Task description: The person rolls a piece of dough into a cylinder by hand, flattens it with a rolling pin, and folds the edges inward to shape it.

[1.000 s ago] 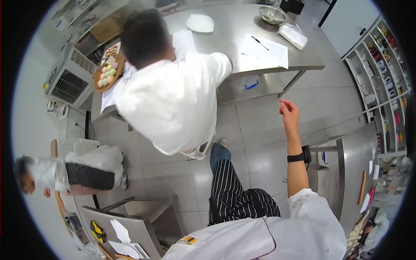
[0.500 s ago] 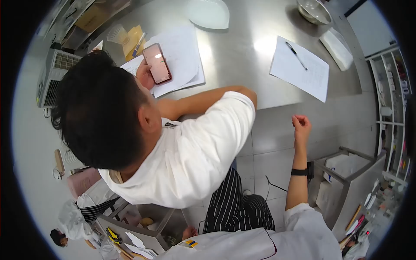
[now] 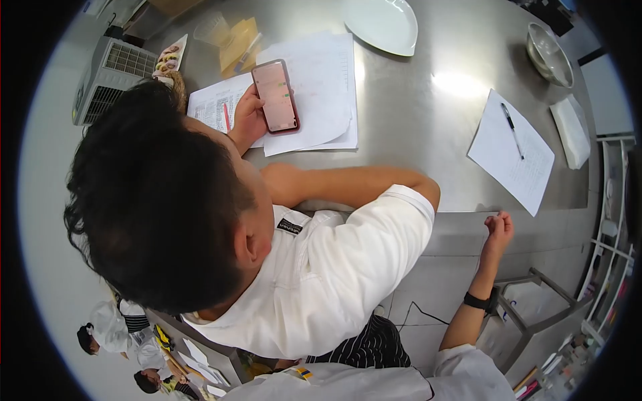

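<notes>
My right hand [image 3: 498, 232] is at the front edge of the steel table [image 3: 394, 134], its fingers curled closed with nothing visible in them. A black watch band [image 3: 478, 301] circles that wrist. Just beyond the hand, a printed sheet [image 3: 518, 160] overhangs the table edge with a black pen [image 3: 512, 130] lying on it. Of my left hand [image 3: 286, 364] only a small patch of skin shows low in the view, its fingers hidden by my white coat. Beside me a co-worker leans over the table, holding a pink-screened phone [image 3: 277, 97] above papers [image 3: 321, 134].
A white plate [image 3: 382, 25], a metal bowl [image 3: 550, 57] and a white packet [image 3: 570, 131] lie on the table. At the far left are a clear plastic cup [image 3: 212, 29] and a plate of food [image 3: 170, 59]. A metal-framed cart [image 3: 535, 321] stands right.
The view has shifted, so the table and its items appear further right and lower. My right hand is closer to the table edge, still curled. The co-worker still holds the phone.
</notes>
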The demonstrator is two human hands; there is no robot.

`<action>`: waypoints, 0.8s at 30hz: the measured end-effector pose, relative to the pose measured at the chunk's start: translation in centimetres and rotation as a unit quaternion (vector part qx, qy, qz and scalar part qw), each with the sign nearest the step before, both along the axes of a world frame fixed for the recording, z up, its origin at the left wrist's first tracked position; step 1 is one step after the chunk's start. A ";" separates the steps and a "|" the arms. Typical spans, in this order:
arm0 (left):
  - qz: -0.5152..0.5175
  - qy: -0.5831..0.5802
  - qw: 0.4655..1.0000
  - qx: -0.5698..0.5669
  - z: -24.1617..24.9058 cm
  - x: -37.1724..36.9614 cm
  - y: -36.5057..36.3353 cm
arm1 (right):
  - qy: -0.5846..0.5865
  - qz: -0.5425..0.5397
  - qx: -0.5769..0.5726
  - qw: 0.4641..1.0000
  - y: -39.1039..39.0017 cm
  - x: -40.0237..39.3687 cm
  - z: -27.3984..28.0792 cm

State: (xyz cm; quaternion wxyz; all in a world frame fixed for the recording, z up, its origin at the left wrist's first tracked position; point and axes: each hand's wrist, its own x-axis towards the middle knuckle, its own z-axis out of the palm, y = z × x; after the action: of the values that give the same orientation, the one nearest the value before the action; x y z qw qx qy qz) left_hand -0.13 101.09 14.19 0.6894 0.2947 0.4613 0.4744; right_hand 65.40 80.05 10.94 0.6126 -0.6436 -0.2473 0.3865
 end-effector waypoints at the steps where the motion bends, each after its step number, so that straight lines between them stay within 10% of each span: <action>1: -0.025 -0.025 0.998 0.053 3.0 1.9 5.6 | -0.007 -0.009 0.002 1.000 0.6 -0.2 0.6; 24: -0.050 0.003 0.988 0.146 3.2 2.7 7.8 | -0.086 -0.040 -0.068 0.993 4.2 0.7 2.5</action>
State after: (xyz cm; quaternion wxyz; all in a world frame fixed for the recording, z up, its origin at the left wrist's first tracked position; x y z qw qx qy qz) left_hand 2.56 108.88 17.34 0.6603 0.4163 0.3734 0.5013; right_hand 66.12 84.21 13.45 0.5586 -0.7239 -0.2469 0.3207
